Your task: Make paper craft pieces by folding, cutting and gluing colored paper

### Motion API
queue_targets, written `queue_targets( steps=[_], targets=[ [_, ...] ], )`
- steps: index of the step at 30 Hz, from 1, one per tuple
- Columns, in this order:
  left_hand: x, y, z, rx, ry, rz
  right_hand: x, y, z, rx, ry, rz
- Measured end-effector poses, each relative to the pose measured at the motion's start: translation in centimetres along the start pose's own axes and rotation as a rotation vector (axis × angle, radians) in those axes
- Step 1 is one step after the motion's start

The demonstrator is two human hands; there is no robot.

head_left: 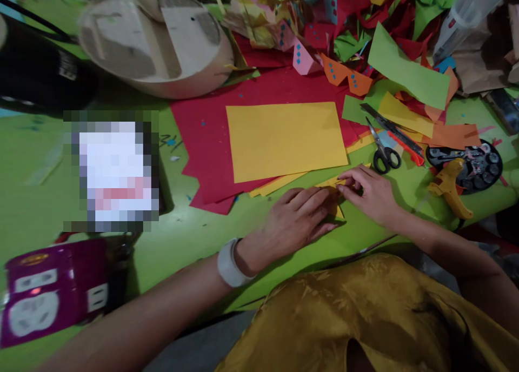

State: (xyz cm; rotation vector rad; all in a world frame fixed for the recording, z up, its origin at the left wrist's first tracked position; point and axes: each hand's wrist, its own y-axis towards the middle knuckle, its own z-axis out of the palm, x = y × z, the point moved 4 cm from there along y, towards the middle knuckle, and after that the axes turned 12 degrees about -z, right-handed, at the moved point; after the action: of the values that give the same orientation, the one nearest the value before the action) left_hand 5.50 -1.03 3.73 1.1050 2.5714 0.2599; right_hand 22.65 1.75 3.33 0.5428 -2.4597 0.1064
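On the green table, a small piece of yellow paper (338, 212) lies under the fingers of my left hand (294, 215). That hand is closed over the paper and presses it down, with a white band round the wrist. My right hand (371, 193) pinches the paper's right part between thumb and fingertips, which hide some of it. Just beyond both hands lies a large yellow sheet (287, 139) on red sheets (203, 155). Black-handled scissors (383, 150) and an orange-and-black cutter knife (395, 134) lie beyond my right hand.
A yellow glue gun (452, 191) rests by a round black case (488, 164) at right. Cut coloured paper (316, 37) is heaped at the back. At left stand a round wooden container (194, 82), a blurred-out device (115, 166) and a purple power socket box (52, 285).
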Motion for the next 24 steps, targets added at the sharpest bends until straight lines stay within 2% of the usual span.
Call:
queue_targets(
  steps=[5,10,15,20,24],
  targets=[
    [0.0,0.0,0.2,0.021,-0.005,0.021,0.0,-0.1,0.0,0.017,0.001,-0.015],
    [0.0,0.0,0.3,0.008,0.016,0.042,-0.1,-0.4,0.2,-0.010,-0.073,-0.038],
    [-0.1,0.2,0.2,-0.011,0.082,0.063,-0.5,-0.5,-0.3,0.021,-0.081,-0.035],
    [-0.2,0.4,0.3,0.001,0.089,0.071,-0.8,0.1,-1.7,0.057,0.125,0.112],
    [-0.3,0.4,0.2,-0.029,0.104,0.086,-0.3,0.6,-1.7,0.192,0.260,0.201]
  ],
)
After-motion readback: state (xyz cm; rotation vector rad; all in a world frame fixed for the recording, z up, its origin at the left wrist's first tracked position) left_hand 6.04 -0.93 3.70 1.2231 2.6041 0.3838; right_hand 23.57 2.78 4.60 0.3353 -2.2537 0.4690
